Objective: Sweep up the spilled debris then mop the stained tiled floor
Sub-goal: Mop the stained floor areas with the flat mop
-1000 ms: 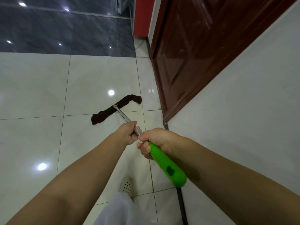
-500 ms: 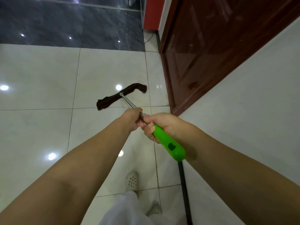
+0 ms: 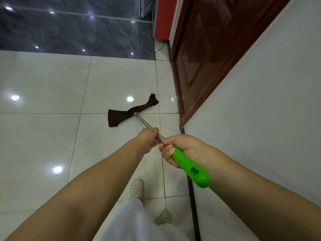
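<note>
Glossy white tiled floor (image 3: 43,136), wooden door (image 3: 217,54) ahead-right of hands. Left hand (image 3: 147,139) wraps metal shaft, right hand (image 3: 178,148) grips green handle (image 3: 191,168). Brown mop cloth (image 3: 128,113) lies twisted ahead; bunched cloth may smear, or snag door edge.

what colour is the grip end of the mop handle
Bright green; the mop handle grip shows best in the head view, held by the right hand.
</note>
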Demonstrator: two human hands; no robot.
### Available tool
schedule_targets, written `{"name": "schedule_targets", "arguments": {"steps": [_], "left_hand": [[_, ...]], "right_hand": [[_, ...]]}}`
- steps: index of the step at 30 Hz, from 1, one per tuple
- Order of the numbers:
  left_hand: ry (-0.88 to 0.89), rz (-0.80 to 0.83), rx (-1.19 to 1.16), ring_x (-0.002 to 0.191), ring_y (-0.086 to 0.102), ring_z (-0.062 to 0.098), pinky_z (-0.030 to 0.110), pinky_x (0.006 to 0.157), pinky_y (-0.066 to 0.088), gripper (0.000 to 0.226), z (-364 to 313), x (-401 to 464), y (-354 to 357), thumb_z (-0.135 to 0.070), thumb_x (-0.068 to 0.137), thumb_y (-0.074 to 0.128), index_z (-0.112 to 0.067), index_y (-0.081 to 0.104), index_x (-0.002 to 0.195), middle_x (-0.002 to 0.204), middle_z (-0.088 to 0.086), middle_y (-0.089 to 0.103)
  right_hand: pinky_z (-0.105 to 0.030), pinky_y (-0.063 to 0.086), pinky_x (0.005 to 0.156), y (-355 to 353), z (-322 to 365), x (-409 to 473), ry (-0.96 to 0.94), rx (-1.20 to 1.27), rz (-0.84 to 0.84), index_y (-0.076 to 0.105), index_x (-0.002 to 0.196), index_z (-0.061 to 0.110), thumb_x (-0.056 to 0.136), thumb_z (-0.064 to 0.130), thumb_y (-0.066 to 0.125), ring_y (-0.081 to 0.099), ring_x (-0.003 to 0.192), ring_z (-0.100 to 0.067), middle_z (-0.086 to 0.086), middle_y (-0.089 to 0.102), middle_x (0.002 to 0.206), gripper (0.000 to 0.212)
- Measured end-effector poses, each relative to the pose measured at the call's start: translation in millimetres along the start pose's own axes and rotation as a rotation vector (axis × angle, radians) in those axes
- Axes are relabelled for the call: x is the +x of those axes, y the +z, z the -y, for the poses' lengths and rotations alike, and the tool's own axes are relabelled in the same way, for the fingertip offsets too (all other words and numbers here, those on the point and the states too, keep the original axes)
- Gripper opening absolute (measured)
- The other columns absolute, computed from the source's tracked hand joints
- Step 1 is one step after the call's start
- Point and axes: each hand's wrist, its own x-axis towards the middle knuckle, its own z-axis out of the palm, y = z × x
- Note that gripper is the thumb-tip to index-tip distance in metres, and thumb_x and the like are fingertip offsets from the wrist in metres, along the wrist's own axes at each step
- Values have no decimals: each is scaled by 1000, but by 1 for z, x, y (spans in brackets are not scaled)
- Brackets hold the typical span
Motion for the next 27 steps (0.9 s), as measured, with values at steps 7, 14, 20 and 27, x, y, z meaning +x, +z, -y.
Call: {"name": "schedule_targets", "arguments": {"steps": [7, 14, 20, 27], "left_hand": [[-19, 57, -56, 23, 46, 8, 15, 28, 37, 29, 66, -56, 40, -6, 94, 42, -4, 44, 66, 56, 10, 45], [-41, 82, -141, 25, 50, 10, 15, 30, 39, 30, 113, -93, 62, -6, 95, 46, -2, 47, 65, 57, 10, 48], [-175, 122, -450, 48, 58, 20, 22, 52, 53, 30, 115, -93, 72, -8, 101, 35, -1, 38, 72, 63, 14, 45], [-245, 70, -420, 52, 40, 15, 16, 33, 44, 22, 93, -71, 71, -5, 99, 30, 0, 37, 79, 63, 8, 37]], "right_hand": [[-11, 30, 23, -55, -61, -47, 45, 32, -20, 47, 70, 4, 101, 15, 45, 36, 19, -8, -5, 41, 35, 32], [-11, 30, 23, -97, -99, -71, 65, 4, -27, 47, 71, 3, 98, 10, 42, 37, 20, -9, -7, 43, 37, 28], [-10, 29, 24, -100, -106, -63, -9, -9, -69, 49, 73, 13, 95, 2, 44, 36, 23, -8, -6, 44, 57, 25], [-11, 27, 21, -84, -90, -50, 1, -15, -81, 54, 68, 11, 95, 8, 50, 36, 19, -9, -5, 45, 52, 28]]}}
